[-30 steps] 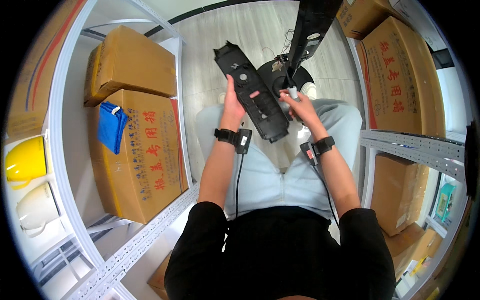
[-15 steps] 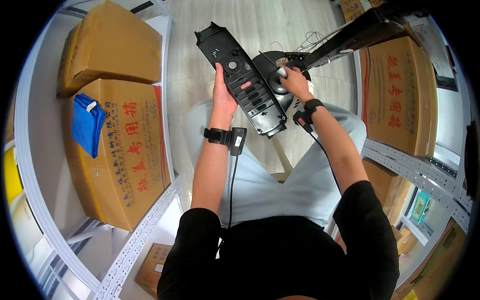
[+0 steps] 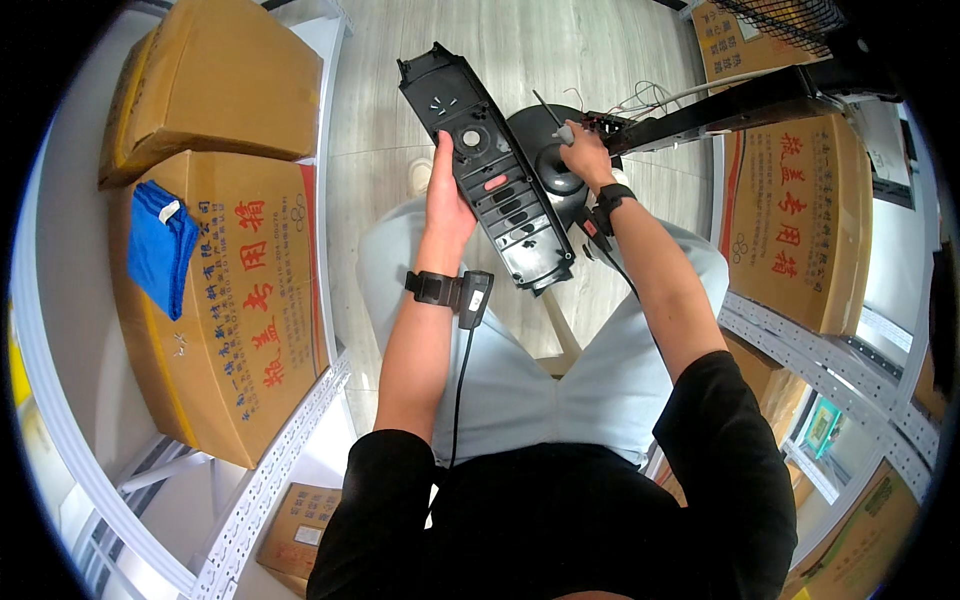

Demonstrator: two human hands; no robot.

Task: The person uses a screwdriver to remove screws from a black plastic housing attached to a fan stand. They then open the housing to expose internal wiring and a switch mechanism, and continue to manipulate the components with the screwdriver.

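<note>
My left hand [image 3: 447,205] is closed around the left edge of a long black plastic cover [image 3: 522,235]. The thumb rests on its face, which has ribs, slots and a round hole. A few small screws [image 3: 440,106] lie on its upper end. My right hand [image 3: 588,163] grips the grey handle of a screwdriver [image 3: 566,133], whose thin shaft points up and to the left. Behind the cover, a black round base [image 3: 530,125] with a domed middle stands on the floor. A long black column [image 3: 730,110] with loose wires at its near end slants toward the upper right.
Cardboard boxes [image 3: 225,300] fill the shelf on my left, with a folded blue cloth [image 3: 162,245] on one. Another large box [image 3: 790,220] sits on the right-hand shelf. A black wire grille [image 3: 785,22] shows at the upper right. Thin wires [image 3: 650,95] trail beside the column.
My right hand has shifted slightly up with the screwdriver, and its shaft now shows more clearly. The column appears lower and flatter, and the grille has come into view. My left hand keeps the cover.
</note>
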